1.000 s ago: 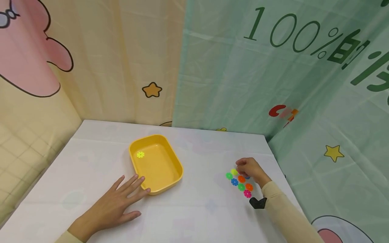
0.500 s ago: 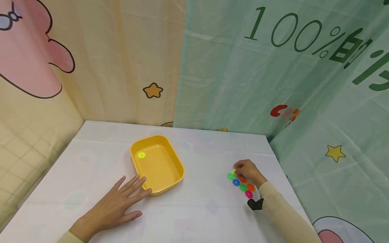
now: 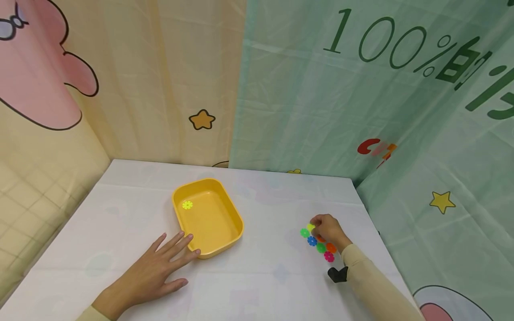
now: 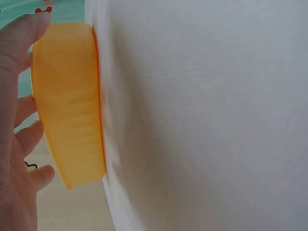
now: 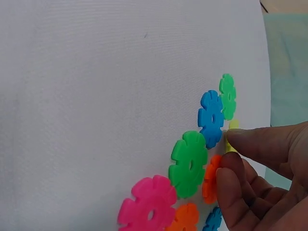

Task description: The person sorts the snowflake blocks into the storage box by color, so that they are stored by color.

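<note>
On my head feed the hands work well apart: at lower left, the left hand lies spread, fingers at the rim of the yellow tray. Right of centre, the right hand bends thumb and fingers at a yellow disc; I can't tell whether they pinch it. Green discs and a pink disc lie nearby; a lone disc sits at the tray's upper left.

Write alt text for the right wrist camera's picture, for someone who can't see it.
A right hand with its thumb partly covering a yellow disc; whether it is pinched is hard to tell. Nearby, flower-shaped green, blue, orange and pink discs lie on a white surface.
</note>
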The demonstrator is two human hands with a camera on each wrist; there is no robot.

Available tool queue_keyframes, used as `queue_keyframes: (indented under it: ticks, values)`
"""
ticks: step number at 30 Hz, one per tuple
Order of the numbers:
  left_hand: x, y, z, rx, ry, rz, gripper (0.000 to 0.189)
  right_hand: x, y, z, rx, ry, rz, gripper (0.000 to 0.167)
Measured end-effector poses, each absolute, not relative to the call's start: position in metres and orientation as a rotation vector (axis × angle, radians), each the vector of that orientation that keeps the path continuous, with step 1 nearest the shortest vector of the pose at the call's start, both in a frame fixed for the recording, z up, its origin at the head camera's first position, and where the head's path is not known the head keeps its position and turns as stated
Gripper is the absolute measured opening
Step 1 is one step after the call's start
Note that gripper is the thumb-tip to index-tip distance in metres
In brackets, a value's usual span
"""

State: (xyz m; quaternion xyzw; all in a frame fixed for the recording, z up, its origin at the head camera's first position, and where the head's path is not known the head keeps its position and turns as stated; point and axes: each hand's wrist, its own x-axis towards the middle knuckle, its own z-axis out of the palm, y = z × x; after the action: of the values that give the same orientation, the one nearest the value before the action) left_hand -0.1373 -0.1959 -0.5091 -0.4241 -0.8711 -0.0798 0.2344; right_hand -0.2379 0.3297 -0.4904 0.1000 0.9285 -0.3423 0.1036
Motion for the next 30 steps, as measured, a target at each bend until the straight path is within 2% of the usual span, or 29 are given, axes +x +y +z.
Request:
queue_keyframes:
  ticks: [21, 30]
  values:
    - [-0.1381, -0.1957, -0.5098, -1.176, -2.377, -0.244, 0.062, -0.2365, 0.329, -0.4915, 0.284, 2.771, -0.983, 0.026]
    - [-0.1381, -0.1951, -0.5116, -1.175, -2.371, -0.253, 0.061, -0.2339, 0.3307, -0.4872, 0.363, 2.675, -1.172, 0.016]
